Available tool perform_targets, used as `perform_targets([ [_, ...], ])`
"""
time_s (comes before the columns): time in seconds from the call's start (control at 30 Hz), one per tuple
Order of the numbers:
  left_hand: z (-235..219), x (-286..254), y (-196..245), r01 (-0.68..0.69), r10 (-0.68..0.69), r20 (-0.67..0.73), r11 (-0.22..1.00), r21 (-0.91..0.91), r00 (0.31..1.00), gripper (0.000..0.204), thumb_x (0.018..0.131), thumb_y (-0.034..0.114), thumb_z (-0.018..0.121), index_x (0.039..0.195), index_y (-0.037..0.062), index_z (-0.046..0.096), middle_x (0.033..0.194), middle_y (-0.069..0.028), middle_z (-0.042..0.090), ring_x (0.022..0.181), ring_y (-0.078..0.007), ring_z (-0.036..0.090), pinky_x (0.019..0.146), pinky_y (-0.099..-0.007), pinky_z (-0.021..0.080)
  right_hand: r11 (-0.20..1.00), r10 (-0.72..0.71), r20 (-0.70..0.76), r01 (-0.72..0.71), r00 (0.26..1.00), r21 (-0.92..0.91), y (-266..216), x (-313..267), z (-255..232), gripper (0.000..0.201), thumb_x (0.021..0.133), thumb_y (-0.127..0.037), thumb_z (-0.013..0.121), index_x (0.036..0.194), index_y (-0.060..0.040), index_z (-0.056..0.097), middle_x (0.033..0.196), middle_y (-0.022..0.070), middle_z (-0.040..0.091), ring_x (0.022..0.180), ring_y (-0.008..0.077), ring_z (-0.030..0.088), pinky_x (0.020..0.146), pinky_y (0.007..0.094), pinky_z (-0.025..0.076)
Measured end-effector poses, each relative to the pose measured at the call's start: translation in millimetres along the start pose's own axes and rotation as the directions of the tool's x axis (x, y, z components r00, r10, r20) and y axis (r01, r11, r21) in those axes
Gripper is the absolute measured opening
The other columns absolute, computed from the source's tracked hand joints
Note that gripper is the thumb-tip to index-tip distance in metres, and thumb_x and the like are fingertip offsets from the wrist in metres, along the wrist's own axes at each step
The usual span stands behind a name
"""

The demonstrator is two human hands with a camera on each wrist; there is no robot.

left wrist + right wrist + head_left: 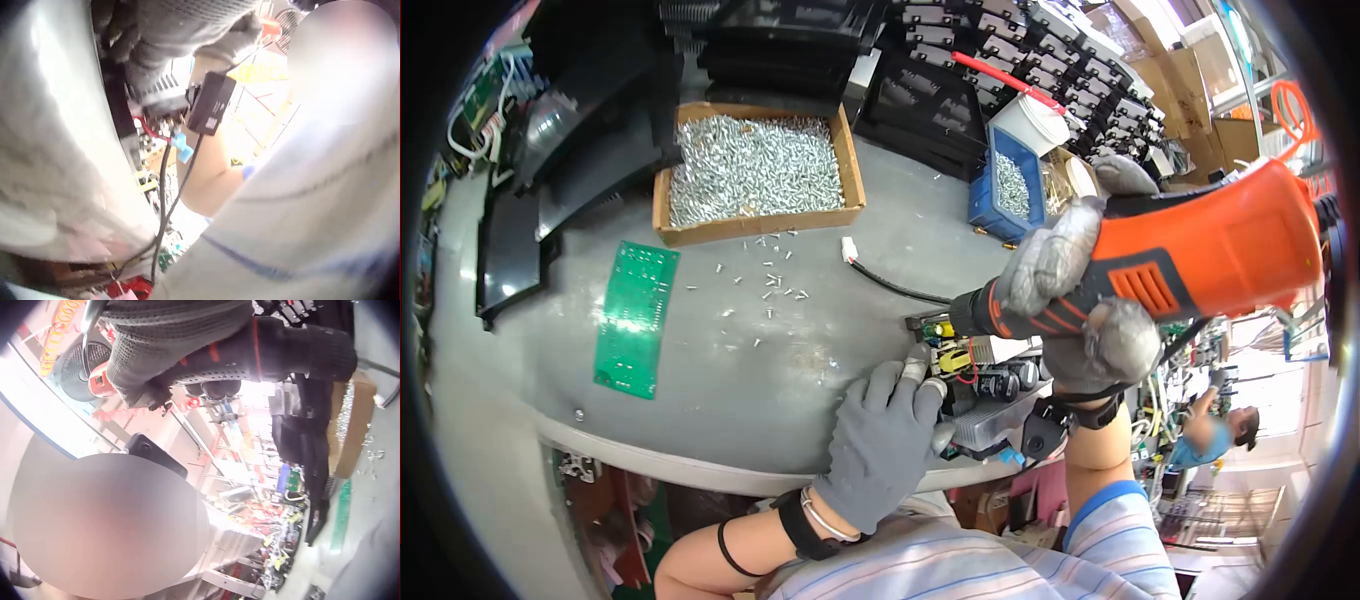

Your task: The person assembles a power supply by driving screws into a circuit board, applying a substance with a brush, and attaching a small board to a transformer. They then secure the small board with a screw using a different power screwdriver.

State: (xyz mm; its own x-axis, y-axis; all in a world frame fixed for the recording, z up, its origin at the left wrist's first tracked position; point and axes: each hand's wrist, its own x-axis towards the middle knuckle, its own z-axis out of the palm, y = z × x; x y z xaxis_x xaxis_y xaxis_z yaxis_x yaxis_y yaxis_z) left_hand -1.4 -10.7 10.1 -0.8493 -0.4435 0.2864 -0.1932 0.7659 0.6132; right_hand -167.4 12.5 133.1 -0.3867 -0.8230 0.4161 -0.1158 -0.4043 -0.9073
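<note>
In the head view my grey-gloved right hand (1090, 300) grips an orange and black power drill (1200, 250). The drill lies nearly level, its black nose (972, 312) pointing left over the far end of an electronic assembly (990, 385). That assembly carries black capacitors, yellow parts and a finned metal piece. My gloved left hand (882, 430) holds the assembly's left side, fingertips at its edge and thumb near its front corner. A black cable with a white connector (849, 250) runs out from behind the drill nose. The drill's bit tip is hidden.
Left of the hands lies a green circuit board (636, 320). A cardboard box (662, 215) full of screws stands behind, with loose screws (775, 282) before it. A blue bin (1000, 225), white tub (1030, 120) and black panels (925, 110) line the back. Another person (1205, 435) is at right.
</note>
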Motion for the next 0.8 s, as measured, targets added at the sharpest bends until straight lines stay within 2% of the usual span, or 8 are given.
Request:
perform_targets([
  [0.07,-12,-5,-7,-0.053,0.047,-0.038,0.982,-0.184,0.998,0.04,0.072,0.028,0.067,0.104,0.0069,0.054,0.11,-0.0164,0.055,0.098,-0.0319,0.052,0.078,-0.0438,0.044,0.999,-0.051,-0.051,0.052,0.997,0.013,0,-4,-3,0.04,0.071,-0.03,0.062,0.095,-0.0037,0.044,0.071,0.0072,0.049,0.059,0.0164,0.048,0.054,0.0274,0.039],
  [0.17,-54,-22,-19,0.209,-0.23,-0.023,0.918,-0.337,0.973,0.025,0.075,0.013,0.068,0.097,0.0028,0.063,0.085,-0.0167,0.063,0.072,-0.0279,0.062,0.068,-0.0333,0.05,0.993,-0.114,-0.125,0.117,0.986,0.02,-5,-10,-11,0.037,0.073,-0.035,0.058,0.086,-0.0037,0.045,0.071,0.0063,0.046,0.062,0.0161,0.046,0.058,0.0275,0.037],
  [0.27,-98,-35,-64,0.343,-0.406,-0.283,0.907,-0.246,0.869,0.019,0.074,0.008,0.067,0.092,0.0026,0.067,0.077,-0.0138,0.065,0.064,-0.0224,0.061,0.065,-0.0284,0.05,0.967,-0.049,-0.159,0.086,0.986,0.24,-21,-20,-13,0.032,0.073,-0.031,0.06,0.081,-0.006,0.042,0.068,0.004,0.042,0.065,0.013,0.041,0.06,0.0239,0.034],
  [0.33,-116,-31,-93,0.493,-0.491,-0.397,0.864,-0.105,0.775,0.021,0.071,0.007,0.068,0.092,0.0036,0.067,0.081,-0.0105,0.066,0.067,-0.0187,0.06,0.066,-0.0284,0.049,0.939,-0.205,-0.154,0.239,0.966,0.246,-18,-31,-32,0.045,0.074,-0.032,0.058,0.104,-0.0008,0.046,0.076,0.0059,0.047,0.066,0.0153,0.048,0.059,0.0292,0.041],
  [0.43,-121,-2,-94,0.45,-0.359,-0.431,0.883,0.13,0.828,0.019,0.071,0.009,0.069,0.09,0.0062,0.067,0.081,-0.0102,0.065,0.069,-0.0241,0.061,0.067,-0.0323,0.048,0.902,-0.258,-0.287,0.337,0.922,0.271,-22,-46,-25,0.059,0.073,-0.031,0.06,0.118,-0.0004,0.036,0.076,0.0048,0.046,0.059,0.0142,0.046,0.055,0.0275,0.041],
  [0.53,-105,4,-130,0.38,-0.323,-0.357,0.919,0.102,0.877,0.018,0.07,0.01,0.07,0.087,0.0051,0.066,0.081,-0.0093,0.065,0.07,-0.0247,0.061,0.067,-0.033,0.047,0.912,-0.262,-0.332,0.345,0.906,0.223,-30,-62,-22,0.068,0.073,-0.033,0.062,0.126,-0.001,0.033,0.073,0.0038,0.046,0.053,0.0135,0.046,0.049,0.0262,0.042],
  [0.67,-98,8,-143,0.33,-0.183,-0.337,0.827,0.456,0.924,0.013,0.076,0.01,0.064,0.087,0.0049,0.062,0.081,-0.0104,0.064,0.071,-0.0225,0.06,0.07,-0.0327,0.046,0.838,-0.408,-0.235,0.464,0.882,0.288,-42,-76,-33,0.073,0.075,-0.021,0.069,0.132,-0.0067,0.027,0.075,0.0082,0.054,0.053,0.0188,0.056,0.043,0.0331,0.051],
  [0.8,-106,13,-99,0.416,-0.408,-0.362,0.907,-0.062,0.838,0.013,0.08,0.005,0.058,0.093,0.0034,0.058,0.082,-0.0072,0.062,0.073,-0.0164,0.059,0.067,-0.0288,0.046,0.755,-0.498,-0.326,0.587,0.803,0.293,-47,-85,-29,0.065,0.072,-0.007,0.069,0.125,0.0067,0.033,0.065,0.0025,0.052,0.047,0.0101,0.053,0.039,0.0204,0.049],
])
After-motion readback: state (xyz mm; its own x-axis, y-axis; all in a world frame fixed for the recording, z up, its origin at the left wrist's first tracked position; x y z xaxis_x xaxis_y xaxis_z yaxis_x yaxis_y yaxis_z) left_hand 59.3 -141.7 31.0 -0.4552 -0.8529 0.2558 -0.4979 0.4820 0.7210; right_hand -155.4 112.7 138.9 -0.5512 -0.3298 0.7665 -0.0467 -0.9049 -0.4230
